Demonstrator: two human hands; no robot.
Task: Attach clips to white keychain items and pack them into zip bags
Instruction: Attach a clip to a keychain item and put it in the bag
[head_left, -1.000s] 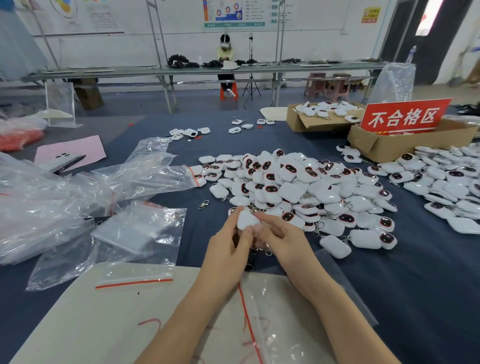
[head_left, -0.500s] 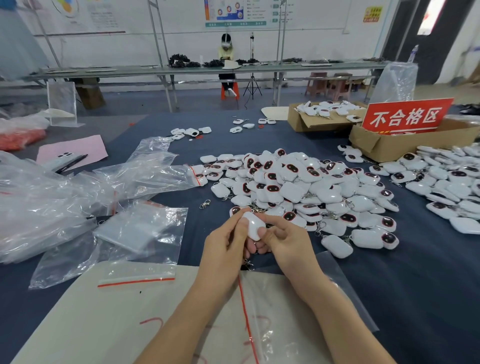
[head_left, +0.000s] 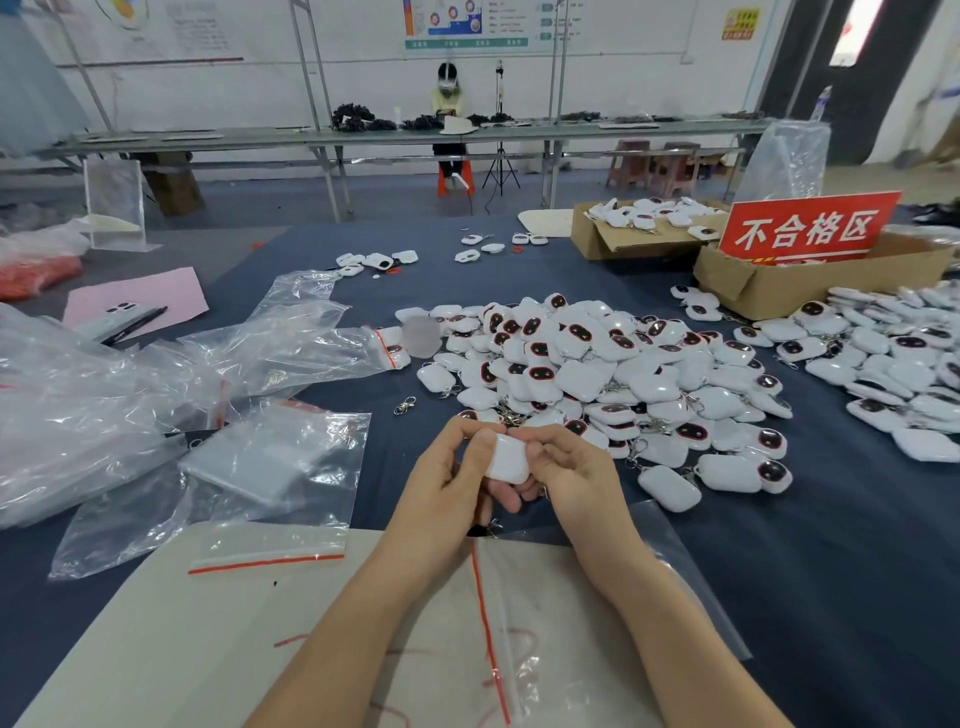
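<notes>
While the white keychain (head_left: 506, 457) is turning flatter than a second ago, the left hand (head_left: 447, 483) and right hand (head_left: 566, 473) are keeping a pinching grip on it above the zip bag (head_left: 545, 623) by the near edge of the table (head_left: 831, 597), so clipping is likely still underway.

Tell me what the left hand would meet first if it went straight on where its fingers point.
The left hand points rightward at the white keychain item it pinches; just beyond that, the right hand. Depth is uncertain.
</notes>
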